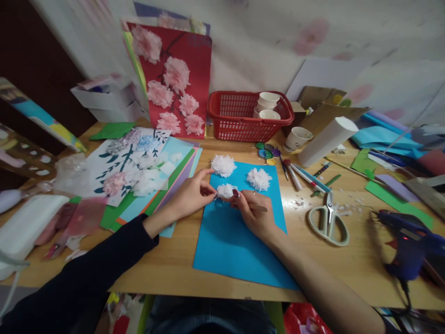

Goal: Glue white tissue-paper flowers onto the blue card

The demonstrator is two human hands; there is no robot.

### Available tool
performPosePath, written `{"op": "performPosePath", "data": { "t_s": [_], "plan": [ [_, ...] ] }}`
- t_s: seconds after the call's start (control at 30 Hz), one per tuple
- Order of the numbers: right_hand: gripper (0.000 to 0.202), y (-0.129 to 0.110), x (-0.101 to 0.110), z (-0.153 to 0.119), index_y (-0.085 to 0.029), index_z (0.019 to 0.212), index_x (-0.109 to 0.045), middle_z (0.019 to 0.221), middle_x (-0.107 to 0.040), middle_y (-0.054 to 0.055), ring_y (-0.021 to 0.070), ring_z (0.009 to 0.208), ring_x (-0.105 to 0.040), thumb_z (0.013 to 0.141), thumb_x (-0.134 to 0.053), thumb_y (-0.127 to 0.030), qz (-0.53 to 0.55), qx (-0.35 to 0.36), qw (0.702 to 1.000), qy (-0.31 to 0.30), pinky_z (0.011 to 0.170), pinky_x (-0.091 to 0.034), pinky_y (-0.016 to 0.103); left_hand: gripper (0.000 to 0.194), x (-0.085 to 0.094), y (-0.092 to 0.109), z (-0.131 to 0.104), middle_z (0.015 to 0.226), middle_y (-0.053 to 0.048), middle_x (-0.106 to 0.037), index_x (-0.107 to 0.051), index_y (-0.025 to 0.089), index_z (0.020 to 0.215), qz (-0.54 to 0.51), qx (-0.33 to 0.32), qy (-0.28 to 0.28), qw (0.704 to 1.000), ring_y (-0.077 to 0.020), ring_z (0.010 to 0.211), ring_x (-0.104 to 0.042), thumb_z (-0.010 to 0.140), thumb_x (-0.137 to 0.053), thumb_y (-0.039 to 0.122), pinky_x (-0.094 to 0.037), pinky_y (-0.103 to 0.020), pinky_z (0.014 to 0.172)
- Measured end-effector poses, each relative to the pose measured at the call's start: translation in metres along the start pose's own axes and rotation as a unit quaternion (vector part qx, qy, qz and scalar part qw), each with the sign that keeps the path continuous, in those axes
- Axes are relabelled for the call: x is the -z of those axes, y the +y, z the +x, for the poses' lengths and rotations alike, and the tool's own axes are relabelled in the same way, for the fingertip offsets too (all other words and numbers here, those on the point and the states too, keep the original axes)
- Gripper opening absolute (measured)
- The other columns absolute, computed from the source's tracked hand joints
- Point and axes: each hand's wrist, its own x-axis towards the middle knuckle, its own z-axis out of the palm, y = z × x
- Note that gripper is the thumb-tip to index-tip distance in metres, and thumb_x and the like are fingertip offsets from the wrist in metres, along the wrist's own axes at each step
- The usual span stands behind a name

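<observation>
Towards eleven o'clock on the blue sheet (225, 246) sat the lower white flower (227, 189); the left hand (194, 195) pinched its nine-o'clock edge, while the right hand (256, 215), at four o'clock, gripped a slim tool (259, 208).

- Blue sheet (239, 246): plain, lying flat.
- White flower 1 (223, 165): full, ruffled, at the blue sheet's far left corner.
- White flower 2 (259, 179): similarly ruffled, near the sheet's far right corner.
- White flower 3 (227, 190): partly hidden, near the sheet's left edge.
- Slim brown tool (259, 208): slanting over the sheet's far half.
</observation>
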Motion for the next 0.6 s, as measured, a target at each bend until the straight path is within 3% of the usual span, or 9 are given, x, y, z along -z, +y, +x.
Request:
{"op": "performPosePath", "data": {
  "t_s": [0.17,0.27,0.4,0.6],
  "plan": [
    [0.055,0.001,0.001,0.000,-0.020,0.064,-0.062,0.058,-0.066,0.004,0.0134,0.052,-0.060,0.104,-0.033,-0.043,-0.049,0.048,0.998,-0.010,0.053,-0.040,0.025,0.057,0.000,-0.004,0.001,0.092,-0.006,-0.076,-0.047,0.017,0.134,-0.006,-0.027,-0.015,1.000,-0.0207,0.085,-0.073,0.080,-0.064,0.013,-0.057,-0.037,0.079],
    [0.054,0.002,0.001,0.000,-0.020,0.065,-0.060,0.058,-0.065,0.005,0.0135,0.052,-0.060,0.105,-0.032,-0.041,-0.077,0.062,0.995,-0.016,0.054,-0.039,0.025,0.067,0.003,-0.006,0.000,0.108,-0.008,-0.073,-0.043,0.020,0.138,0.006,-0.063,-0.042,0.997,-0.0222,0.100,-0.070,0.077,-0.070,0.015,-0.054,-0.041,0.091],
    [0.051,0.004,0.000,0.000,-0.021,0.067,-0.061,0.060,-0.067,0.005,0.0140,0.053,-0.060,0.105,-0.031,-0.039,-0.086,0.041,0.995,-0.011,0.056,-0.041,0.026,0.094,0.009,-0.006,-0.003,0.134,-0.011,-0.061,-0.034,0.026,0.147,0.056,-0.070,-0.097,0.991,-0.0270,0.121,-0.060,0.068,-0.084,0.026,-0.048,-0.045,0.103],
    [0.051,-0.001,0.000,0.003,-0.020,0.074,-0.069,0.059,-0.067,0.004,0.0156,0.053,-0.062,0.103,-0.034,-0.045,-0.048,-0.016,0.999,0.006,0.055,-0.043,0.027,0.101,0.013,-0.006,-0.006,0.143,-0.012,-0.056,-0.023,0.028,0.154,0.109,-0.082,-0.136,0.981,-0.0297,0.134,-0.050,0.073,-0.082,0.030,-0.041,-0.046,0.109]
  ]
}}
